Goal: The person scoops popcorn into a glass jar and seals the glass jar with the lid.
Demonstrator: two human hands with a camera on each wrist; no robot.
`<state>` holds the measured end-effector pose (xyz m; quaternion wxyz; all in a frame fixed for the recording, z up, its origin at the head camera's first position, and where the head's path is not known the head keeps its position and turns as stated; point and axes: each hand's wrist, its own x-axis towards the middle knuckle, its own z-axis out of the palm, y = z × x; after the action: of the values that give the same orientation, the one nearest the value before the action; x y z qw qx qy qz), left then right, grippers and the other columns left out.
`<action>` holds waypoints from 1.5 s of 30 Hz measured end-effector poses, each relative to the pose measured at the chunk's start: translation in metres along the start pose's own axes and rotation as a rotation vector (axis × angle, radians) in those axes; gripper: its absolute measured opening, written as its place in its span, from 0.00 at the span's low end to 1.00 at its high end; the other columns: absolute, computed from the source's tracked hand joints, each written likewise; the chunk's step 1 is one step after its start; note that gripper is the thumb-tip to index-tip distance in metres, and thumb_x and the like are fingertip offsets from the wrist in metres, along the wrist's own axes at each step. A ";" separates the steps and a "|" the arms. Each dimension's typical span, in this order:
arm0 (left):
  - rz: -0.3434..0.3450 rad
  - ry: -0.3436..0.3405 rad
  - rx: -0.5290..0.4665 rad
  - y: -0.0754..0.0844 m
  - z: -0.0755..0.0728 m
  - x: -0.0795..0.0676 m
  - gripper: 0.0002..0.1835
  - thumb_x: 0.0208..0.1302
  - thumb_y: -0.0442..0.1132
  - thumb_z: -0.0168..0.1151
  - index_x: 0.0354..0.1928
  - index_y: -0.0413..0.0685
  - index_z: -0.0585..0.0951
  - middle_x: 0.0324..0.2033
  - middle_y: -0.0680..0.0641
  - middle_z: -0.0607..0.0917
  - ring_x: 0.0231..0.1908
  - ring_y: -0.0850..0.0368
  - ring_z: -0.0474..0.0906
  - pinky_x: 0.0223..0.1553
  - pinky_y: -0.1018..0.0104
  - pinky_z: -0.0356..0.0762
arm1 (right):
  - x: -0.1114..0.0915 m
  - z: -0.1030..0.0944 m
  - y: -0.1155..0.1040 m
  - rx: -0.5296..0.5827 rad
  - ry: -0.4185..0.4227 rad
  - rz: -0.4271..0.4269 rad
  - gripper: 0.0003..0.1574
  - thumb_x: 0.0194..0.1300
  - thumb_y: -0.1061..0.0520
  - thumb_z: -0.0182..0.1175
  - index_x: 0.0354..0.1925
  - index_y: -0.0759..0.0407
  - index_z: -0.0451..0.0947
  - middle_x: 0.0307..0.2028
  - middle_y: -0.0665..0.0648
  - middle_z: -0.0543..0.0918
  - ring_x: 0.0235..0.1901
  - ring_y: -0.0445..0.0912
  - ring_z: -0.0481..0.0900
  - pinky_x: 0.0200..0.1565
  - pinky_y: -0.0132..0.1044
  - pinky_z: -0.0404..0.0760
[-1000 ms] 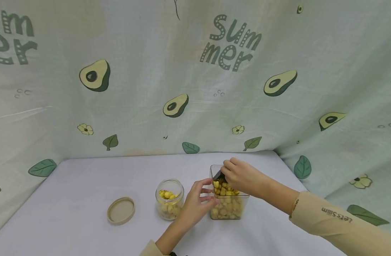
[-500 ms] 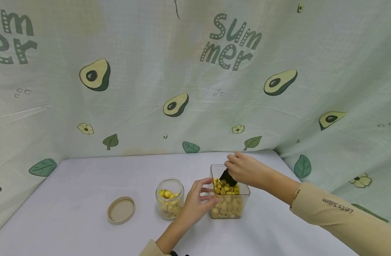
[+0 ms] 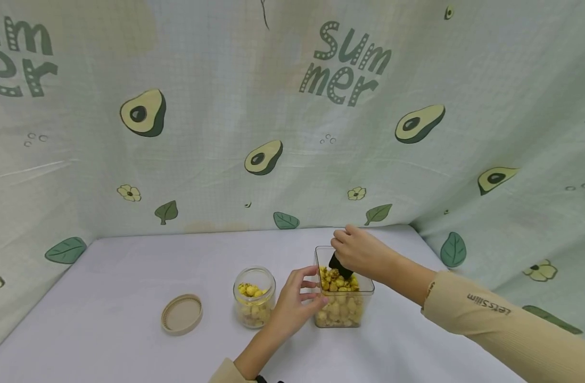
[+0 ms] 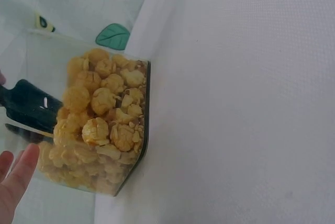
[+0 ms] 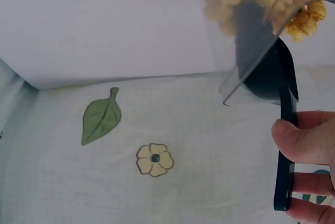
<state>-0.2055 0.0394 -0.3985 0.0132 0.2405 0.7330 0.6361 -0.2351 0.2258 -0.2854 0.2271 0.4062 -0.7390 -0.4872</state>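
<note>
A clear square container (image 3: 342,311) holds yellow popcorn (image 3: 340,282) and stands on the table. My left hand (image 3: 294,300) holds the container's near left corner, thumb on the front wall and bent fingers at the left side. Above the container's back right part, my right hand (image 3: 361,252) grips a black scoop (image 5: 285,156) by its handle. In the right wrist view the thumb lies on one side of the handle and fingers on the other. The scoop's head (image 4: 34,106) dips into the popcorn, seen through the clear wall.
A round glass jar (image 3: 254,314), partly filled with popcorn, stands uncovered just left of my left hand. Farther left a round beige lid (image 3: 181,315) lies on the white tabletop (image 3: 105,319). A printed cloth (image 3: 201,117) hangs behind.
The right hand has risen and the scoop has shifted rightward inside the container, then slightly back left. The left hand, container, jar and lid stay in place.
</note>
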 end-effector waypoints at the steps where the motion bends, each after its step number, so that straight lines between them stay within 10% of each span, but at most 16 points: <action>1: 0.000 0.000 -0.001 0.000 0.000 0.000 0.31 0.58 0.38 0.65 0.63 0.44 0.65 0.58 0.42 0.68 0.51 0.51 0.70 0.50 0.62 0.79 | 0.000 0.002 0.000 -0.007 0.006 0.001 0.08 0.58 0.48 0.64 0.31 0.50 0.79 0.32 0.49 0.75 0.32 0.44 0.64 0.34 0.33 0.65; 18: -0.017 0.001 0.027 -0.003 0.001 0.002 0.31 0.58 0.39 0.64 0.63 0.43 0.65 0.58 0.41 0.68 0.52 0.49 0.70 0.50 0.63 0.79 | -0.007 0.005 -0.004 0.174 -0.068 -0.098 0.15 0.53 0.48 0.68 0.40 0.47 0.78 0.37 0.45 0.75 0.37 0.42 0.69 0.38 0.35 0.73; 34: -0.030 -0.024 0.001 -0.003 0.002 -0.002 0.33 0.57 0.40 0.66 0.63 0.43 0.65 0.58 0.42 0.67 0.52 0.48 0.70 0.50 0.64 0.79 | 0.003 -0.003 -0.013 0.467 -0.299 0.009 0.16 0.50 0.52 0.71 0.39 0.48 0.80 0.37 0.44 0.78 0.37 0.41 0.70 0.36 0.33 0.73; 45: -0.005 -0.043 0.021 -0.001 0.002 -0.004 0.33 0.56 0.40 0.66 0.63 0.43 0.65 0.58 0.42 0.67 0.52 0.48 0.71 0.49 0.66 0.79 | -0.011 0.000 -0.003 0.719 -0.262 0.070 0.12 0.49 0.58 0.71 0.33 0.48 0.79 0.32 0.43 0.76 0.35 0.42 0.70 0.33 0.35 0.72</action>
<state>-0.2018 0.0399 -0.4010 0.0280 0.2525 0.7398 0.6231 -0.2278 0.2340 -0.2877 -0.0098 0.3686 -0.8989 -0.2367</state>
